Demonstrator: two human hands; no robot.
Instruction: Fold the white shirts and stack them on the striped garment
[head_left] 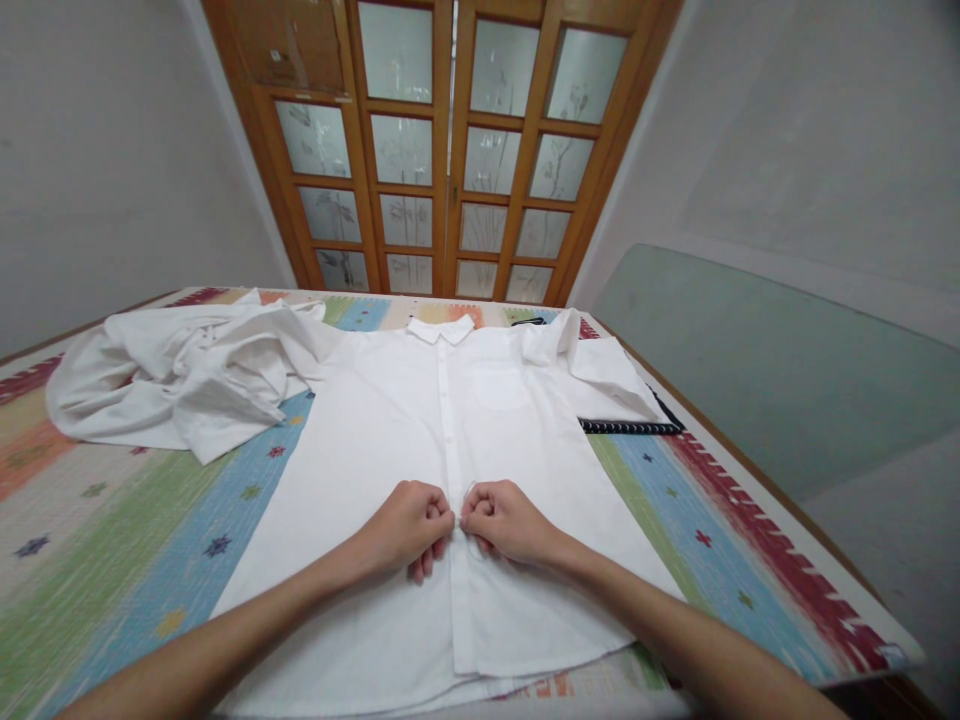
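A white button-up shirt (pixel 375 430) lies spread front side up, its collar at the far end and its hem towards me. My left hand (pixel 418 522) and my right hand (pixel 501 518) meet at the button placket, a little below the shirt's middle. Both are closed, with thumb and fingertips pinching the placket cloth from either side. Whatever button sits between the fingertips is hidden. Higher up, the placket runs straight to the folded collar (pixel 440 330).
A crumpled heap of white cloth (pixel 187 370) lies at the left. Folded white cloth (pixel 607 375) covers a dark item with a black-and-white edge (pixel 630 427) at the right. A striped, patterned cloth (pixel 97 570) covers the table. Wooden glass-paned doors (pixel 450 190) stand behind.
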